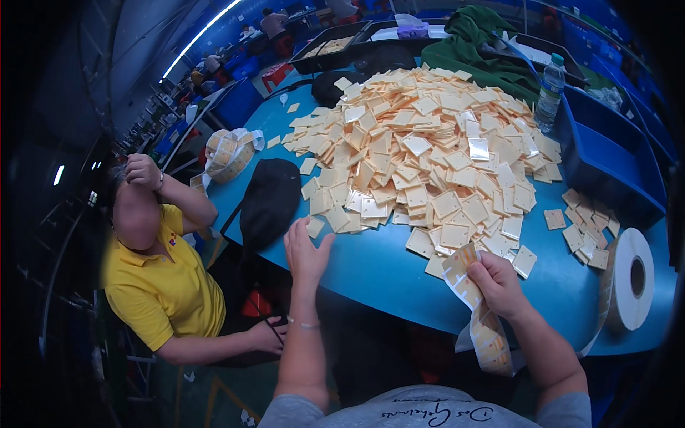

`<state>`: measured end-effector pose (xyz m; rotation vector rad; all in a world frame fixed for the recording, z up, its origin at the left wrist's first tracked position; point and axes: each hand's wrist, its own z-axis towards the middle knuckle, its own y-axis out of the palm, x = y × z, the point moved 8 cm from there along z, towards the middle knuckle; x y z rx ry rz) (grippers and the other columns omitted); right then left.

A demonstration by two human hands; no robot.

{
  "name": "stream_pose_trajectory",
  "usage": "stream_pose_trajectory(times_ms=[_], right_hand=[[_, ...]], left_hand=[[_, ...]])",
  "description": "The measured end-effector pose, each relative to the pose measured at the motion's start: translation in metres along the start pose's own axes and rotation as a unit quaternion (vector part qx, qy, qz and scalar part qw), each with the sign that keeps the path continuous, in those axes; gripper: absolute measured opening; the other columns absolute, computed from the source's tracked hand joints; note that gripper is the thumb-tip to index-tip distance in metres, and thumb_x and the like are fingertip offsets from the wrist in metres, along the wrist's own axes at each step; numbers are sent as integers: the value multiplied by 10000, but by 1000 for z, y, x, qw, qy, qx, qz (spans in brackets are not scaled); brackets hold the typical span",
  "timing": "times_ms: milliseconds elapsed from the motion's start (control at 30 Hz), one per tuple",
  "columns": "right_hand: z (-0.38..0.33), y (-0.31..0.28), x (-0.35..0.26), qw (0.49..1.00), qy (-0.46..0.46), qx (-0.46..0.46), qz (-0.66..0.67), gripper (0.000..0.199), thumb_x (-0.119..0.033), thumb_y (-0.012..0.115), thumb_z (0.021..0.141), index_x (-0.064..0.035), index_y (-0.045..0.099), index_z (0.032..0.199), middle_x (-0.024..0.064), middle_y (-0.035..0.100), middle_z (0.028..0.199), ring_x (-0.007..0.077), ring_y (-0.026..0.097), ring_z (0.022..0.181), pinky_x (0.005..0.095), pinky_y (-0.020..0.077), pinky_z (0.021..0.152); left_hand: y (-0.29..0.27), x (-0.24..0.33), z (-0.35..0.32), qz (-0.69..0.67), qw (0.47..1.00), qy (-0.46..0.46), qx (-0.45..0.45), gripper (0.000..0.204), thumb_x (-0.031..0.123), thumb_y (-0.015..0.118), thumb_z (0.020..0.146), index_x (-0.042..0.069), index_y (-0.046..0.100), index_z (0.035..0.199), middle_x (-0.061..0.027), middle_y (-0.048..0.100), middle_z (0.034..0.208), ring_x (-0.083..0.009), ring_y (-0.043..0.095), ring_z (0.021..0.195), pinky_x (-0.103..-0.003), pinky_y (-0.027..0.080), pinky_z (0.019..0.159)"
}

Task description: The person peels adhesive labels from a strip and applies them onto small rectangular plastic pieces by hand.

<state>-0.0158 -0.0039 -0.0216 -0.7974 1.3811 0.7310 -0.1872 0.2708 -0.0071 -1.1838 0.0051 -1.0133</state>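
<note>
My left hand (307,251) is over the near left edge of the blue table, thumb and fingers apart, with nothing in it. Its fingertips are close to a cream square tile (315,227); I cannot tell whether they touch it. In a pinch between thumb and fingers, my right hand (497,284) holds a strip of labels (464,285), yellowish on pale backing. The strip hangs in a loop below the hand and trails right toward a large white label roll (631,279) standing on the table. A big heap of cream tiles (428,150) fills the middle of the table.
A smaller tile pile (589,232) lies at right beside a blue bin (614,150). Behind are a water bottle (550,93) and green cloth (478,50). At left are a black bag (270,203), another label roll (230,153) and a seated person in yellow (168,278).
</note>
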Motion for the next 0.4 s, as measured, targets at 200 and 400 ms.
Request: stream_pose_trajectory(times_ms=[200, 400], right_hand=[[2, 1, -2, 1000, 21, -17, 13, 213, -181, 449, 872, -9, 536, 781, -24, 493, 633, 30, 425, 581, 193, 357, 510], [-1, 2, -3, 997, 16, -55, 51, 209, -198, 480, 862, -7, 562, 844, -20, 504, 648, 29, 430, 574, 187, 359, 498]], left_hand=[[17, -8, 7, 178, 977, 94, -74, 301, 199, 582, 732, -3, 501, 940, -158, 542, 967, -311, 484, 920, -373, 409, 760], [-3, 1, -2, 35, 997, -27, -56, 231, 198, 571, 750, 49, 506, 915, -170, 560, 931, -329, 500, 954, -359, 427, 728]])
